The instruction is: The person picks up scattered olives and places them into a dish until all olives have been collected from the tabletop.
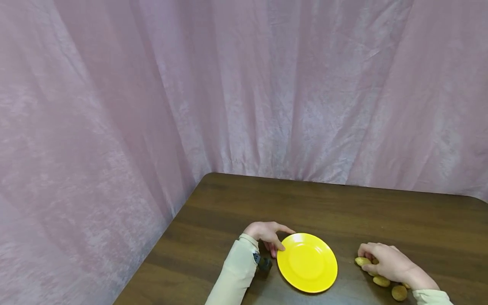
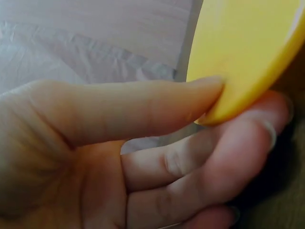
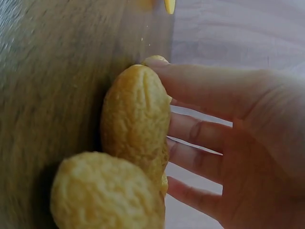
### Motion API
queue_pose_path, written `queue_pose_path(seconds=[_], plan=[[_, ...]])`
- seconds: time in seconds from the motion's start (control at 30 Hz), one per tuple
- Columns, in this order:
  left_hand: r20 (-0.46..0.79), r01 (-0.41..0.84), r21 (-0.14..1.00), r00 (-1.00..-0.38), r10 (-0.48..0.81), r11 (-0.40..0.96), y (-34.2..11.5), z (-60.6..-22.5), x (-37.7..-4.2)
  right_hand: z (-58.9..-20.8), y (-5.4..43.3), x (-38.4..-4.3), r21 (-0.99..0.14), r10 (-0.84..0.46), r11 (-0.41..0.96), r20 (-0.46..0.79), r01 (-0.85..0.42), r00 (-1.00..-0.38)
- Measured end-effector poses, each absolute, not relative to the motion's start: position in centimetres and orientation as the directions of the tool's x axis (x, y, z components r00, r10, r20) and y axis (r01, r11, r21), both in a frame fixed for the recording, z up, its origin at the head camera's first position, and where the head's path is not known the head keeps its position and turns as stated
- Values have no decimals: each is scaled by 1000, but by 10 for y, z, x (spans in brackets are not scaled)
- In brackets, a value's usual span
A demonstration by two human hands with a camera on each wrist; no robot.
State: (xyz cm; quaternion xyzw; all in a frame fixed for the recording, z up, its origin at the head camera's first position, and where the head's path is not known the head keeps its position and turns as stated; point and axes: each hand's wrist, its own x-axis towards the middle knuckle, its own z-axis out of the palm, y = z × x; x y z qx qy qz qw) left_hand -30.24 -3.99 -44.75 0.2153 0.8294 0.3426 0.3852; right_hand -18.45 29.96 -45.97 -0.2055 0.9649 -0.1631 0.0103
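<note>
My left hand (image 1: 268,236) grips the left rim of a round, shiny yellow plate (image 1: 308,263). In the left wrist view the thumb (image 2: 157,107) lies on the plate's upper face, with fingers beneath its edge; the plate appears tilted there. To the right, my right hand (image 1: 389,262) is low over the table among several small, golden, wrinkled potatoes (image 1: 381,281). Its thumb and curled fingers close around a potato (image 1: 362,261) at the left end of the group. In the right wrist view, a nearer long potato (image 3: 136,114) partly hides that grasp.
A round potato (image 1: 399,292) lies below the right wrist, close to the sleeve. The dark wooden table (image 1: 274,199) extends behind both hands to a rounded far-left corner. Pink curtains (image 1: 248,93) hang along its back and left side.
</note>
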Motion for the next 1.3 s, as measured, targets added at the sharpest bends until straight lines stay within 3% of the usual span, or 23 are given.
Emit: queue_pose_path(seconds=[0.57,1.3], plan=[[-441,32,789,-665,602,613,-37,-450,-305,-445,289,-191,-359,-420,825,127,-436,-899],[-440,28,787,-676,591,617,-36,-456,-305,-409,217,-214,-424,-435,795,100,-434,-895]])
